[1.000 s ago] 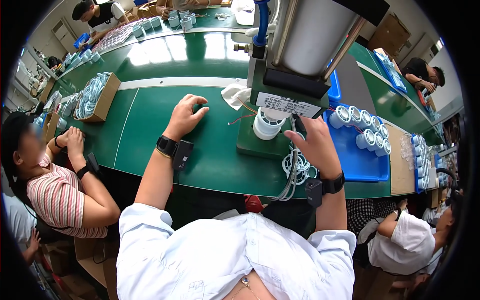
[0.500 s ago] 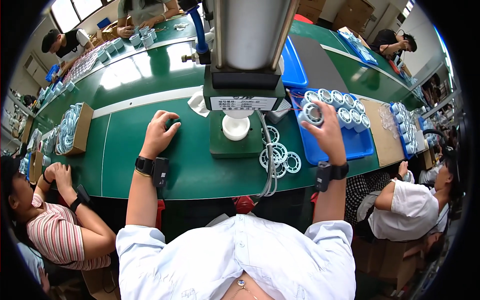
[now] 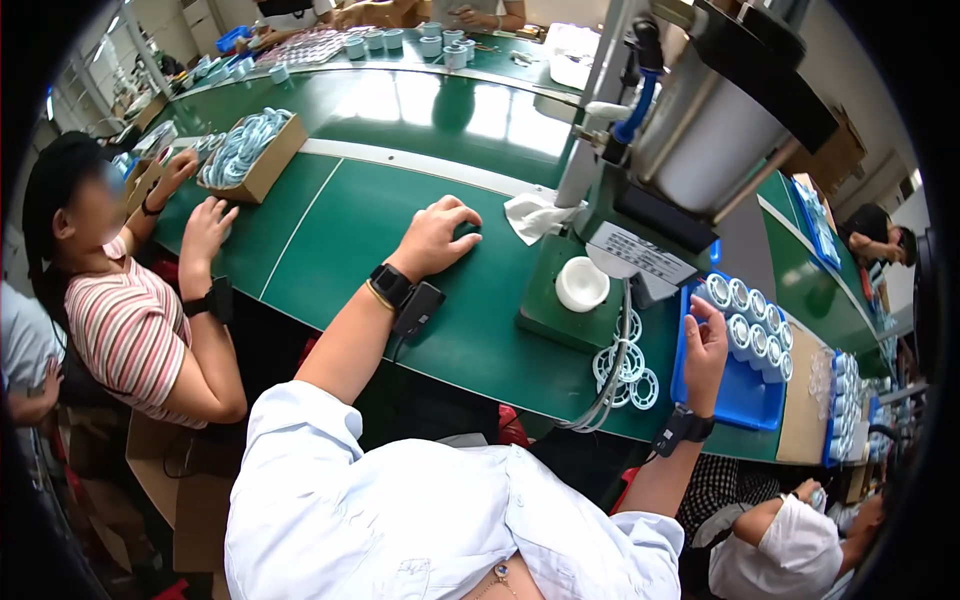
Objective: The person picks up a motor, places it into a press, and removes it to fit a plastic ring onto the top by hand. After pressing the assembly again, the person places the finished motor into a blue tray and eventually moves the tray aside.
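My left hand rests on the green table, its fingers bent and its thumb apart; a small dark patch shows between them, too unclear to name. Over the left side of a blue tray is my right hand, its fingers loosely raised and nothing visible in them. Light blue cylindrical parts with ring-shaped tops stand in rows in that tray. Between my hands stands a bench press with a white round cup on its green base. Flat light blue rings lie beside the base.
Grey cables hang past the rings over the table edge. A crumpled white cloth lies behind the press base. At the left, a cardboard box holds light blue rings, beside a person in a striped shirt. Other people work around the tables.
The view has turned left and tilted. My right hand has let go of the light blue cylindrical part it held over the tray. My left hand remains on the table.
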Tool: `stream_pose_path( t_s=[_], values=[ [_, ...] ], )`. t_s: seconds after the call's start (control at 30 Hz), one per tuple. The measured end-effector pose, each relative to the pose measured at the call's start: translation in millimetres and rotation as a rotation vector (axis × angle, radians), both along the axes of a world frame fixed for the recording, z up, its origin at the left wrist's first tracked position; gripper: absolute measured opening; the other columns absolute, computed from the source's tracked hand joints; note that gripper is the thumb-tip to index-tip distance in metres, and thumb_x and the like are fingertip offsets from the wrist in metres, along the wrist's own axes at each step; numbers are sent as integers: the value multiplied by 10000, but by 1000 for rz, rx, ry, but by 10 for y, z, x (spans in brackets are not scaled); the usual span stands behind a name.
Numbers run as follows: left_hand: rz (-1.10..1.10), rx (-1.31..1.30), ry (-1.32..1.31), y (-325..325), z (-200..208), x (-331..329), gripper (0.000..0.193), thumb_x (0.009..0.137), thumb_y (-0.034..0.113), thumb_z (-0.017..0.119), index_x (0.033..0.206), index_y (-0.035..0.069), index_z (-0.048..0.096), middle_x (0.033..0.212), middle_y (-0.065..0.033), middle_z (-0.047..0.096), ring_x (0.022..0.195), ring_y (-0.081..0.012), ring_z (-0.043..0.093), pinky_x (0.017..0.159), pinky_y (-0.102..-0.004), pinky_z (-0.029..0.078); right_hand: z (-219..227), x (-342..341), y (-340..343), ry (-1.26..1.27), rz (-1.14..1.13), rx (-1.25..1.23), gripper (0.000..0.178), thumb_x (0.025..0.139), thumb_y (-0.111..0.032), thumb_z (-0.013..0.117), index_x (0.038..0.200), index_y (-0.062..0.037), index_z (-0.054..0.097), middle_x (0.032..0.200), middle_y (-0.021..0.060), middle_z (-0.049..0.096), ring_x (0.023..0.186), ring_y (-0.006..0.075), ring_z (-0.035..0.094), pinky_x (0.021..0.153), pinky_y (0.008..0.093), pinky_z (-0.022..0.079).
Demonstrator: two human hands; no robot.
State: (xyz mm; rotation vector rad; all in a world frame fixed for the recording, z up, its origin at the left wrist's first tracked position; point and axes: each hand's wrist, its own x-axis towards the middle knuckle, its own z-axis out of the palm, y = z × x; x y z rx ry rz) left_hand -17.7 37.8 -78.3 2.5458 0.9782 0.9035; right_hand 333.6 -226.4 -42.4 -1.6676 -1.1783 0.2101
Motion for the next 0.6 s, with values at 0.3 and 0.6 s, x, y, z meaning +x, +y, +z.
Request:
stream_pose_path(
  t_s=[0.3,0.6],
  values=[
    [-3,-98,-60,-83,156,-73,243,826,220,701,1040,111,661,1090,-102,610,973,-321,620,845,-391,511,-116,-56,-6,-40,-10,-112,203,965,-114,577,1136,-26,640,947,-8,601,746,64,481,692,199,413],
    [712,137,23,451,382,-1368,495,798,309,755,1193,67,579,1190,-121,637,961,-295,668,795,-371,543,-120,-77,15,-36,25,-151,200,968,-126,574,1120,-17,644,941,3,625,772,74,510,689,209,421]
  ],
)
